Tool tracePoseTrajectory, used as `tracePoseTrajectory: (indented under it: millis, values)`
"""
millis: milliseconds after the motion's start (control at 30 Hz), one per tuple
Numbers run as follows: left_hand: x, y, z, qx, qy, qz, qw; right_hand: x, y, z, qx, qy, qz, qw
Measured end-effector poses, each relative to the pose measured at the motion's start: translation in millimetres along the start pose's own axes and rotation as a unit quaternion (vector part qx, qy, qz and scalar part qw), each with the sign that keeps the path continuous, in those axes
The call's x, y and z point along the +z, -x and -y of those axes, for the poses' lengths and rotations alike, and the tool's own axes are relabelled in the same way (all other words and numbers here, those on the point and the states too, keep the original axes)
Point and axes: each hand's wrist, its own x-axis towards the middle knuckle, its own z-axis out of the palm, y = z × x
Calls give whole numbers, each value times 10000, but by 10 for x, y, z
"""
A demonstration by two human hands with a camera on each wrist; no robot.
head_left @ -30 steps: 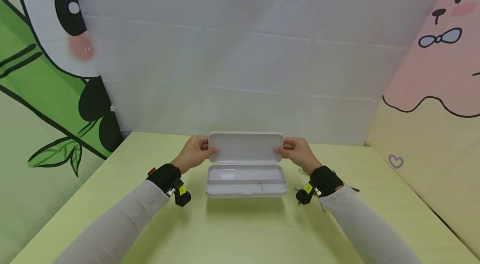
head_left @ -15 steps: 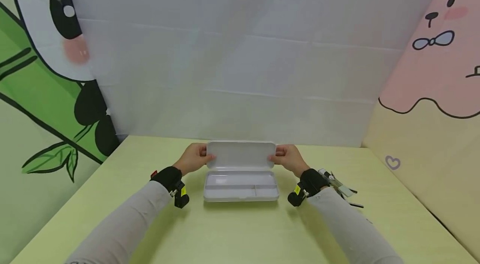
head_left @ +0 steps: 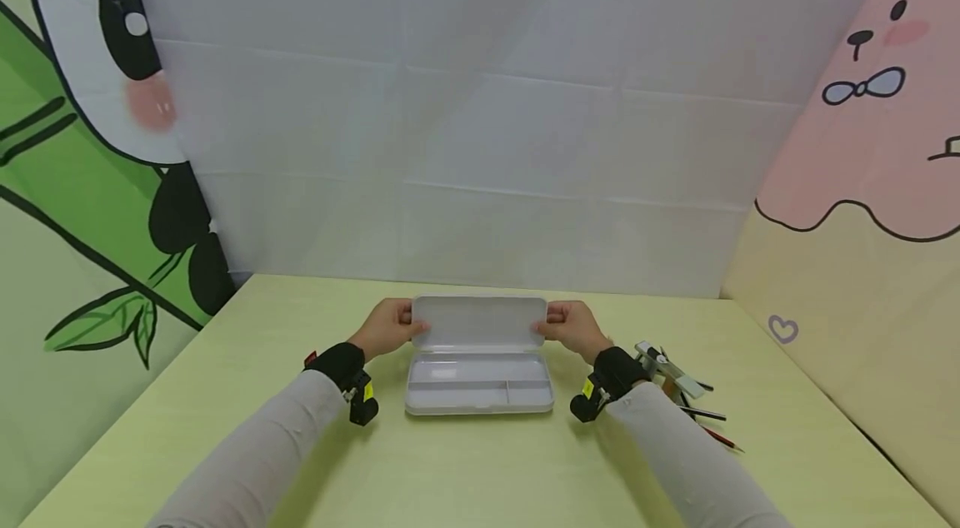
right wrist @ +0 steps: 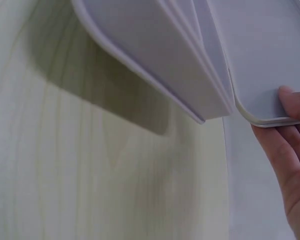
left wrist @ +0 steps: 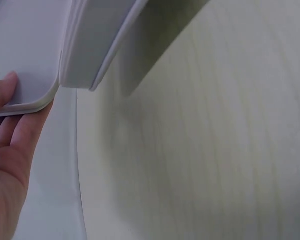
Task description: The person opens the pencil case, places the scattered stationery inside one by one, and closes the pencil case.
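Note:
A white pencil case lies spread before me in the head view, its divided tray towards me and its lid raised behind. My left hand pinches the lid's left end, thumb on the inner face and fingers behind. At the opposite end my right hand pinches the lid the same way. Both wrist views show the thumbs on the lid's inside and the tray's outer wall over its shadow. Whether the tray touches the table is hard to tell. No items show in the tray's compartments.
Beside my right wrist, partly hidden by the sleeve, lies a group of stationery with a reddish pencil. The pale table ends at a white cloth backdrop, with printed side panels left and right.
Both hands and the pencil case have moved slightly lower in the head view, the case appearing smaller. The camera view has shifted, and more of the stationery shows beside the right arm.

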Motion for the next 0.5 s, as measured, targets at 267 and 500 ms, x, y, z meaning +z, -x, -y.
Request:
tracePoseTrajectory:
  millis: [267, 500]
  values:
    - [26, 22, 37, 0, -56, -9, 10000, 14, 17, -44, -156, 81, 13, 9998]
    - [38, 63, 26, -166, -7, -46, 9999, 52, 28, -33, -71, 98, -63, 9999]
